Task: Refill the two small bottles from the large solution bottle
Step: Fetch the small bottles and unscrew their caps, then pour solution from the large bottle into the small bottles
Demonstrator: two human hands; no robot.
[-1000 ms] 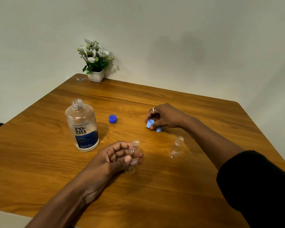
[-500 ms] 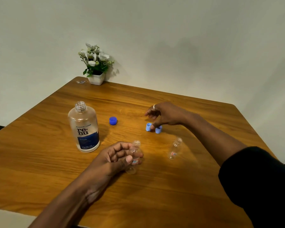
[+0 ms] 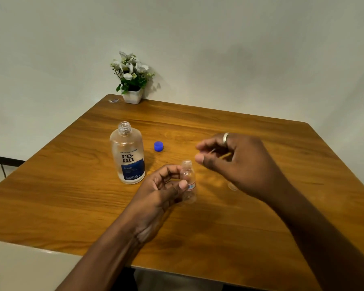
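Clear plastic makes up our small empty bottle [image 3: 189, 181], and our left hand [image 3: 160, 192] pinches it upright just above the brown wooden table [image 3: 250, 232] so its open mouth faces up for filling. Our right hand [image 3: 237, 162] hovers near it, fingers loose and holding nothing. It hides most of the other small bottle [image 3: 232, 186]. Our big clear solution bottle [image 3: 128, 157] stands open on the left, its round blue cap [image 3: 158, 146] just beside it.

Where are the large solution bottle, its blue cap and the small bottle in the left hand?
large solution bottle [image 3: 133, 167]: head view, on the blue label.
blue cap [image 3: 158, 146]: head view, on its top.
small bottle [image 3: 189, 179]: head view, on the clear body.
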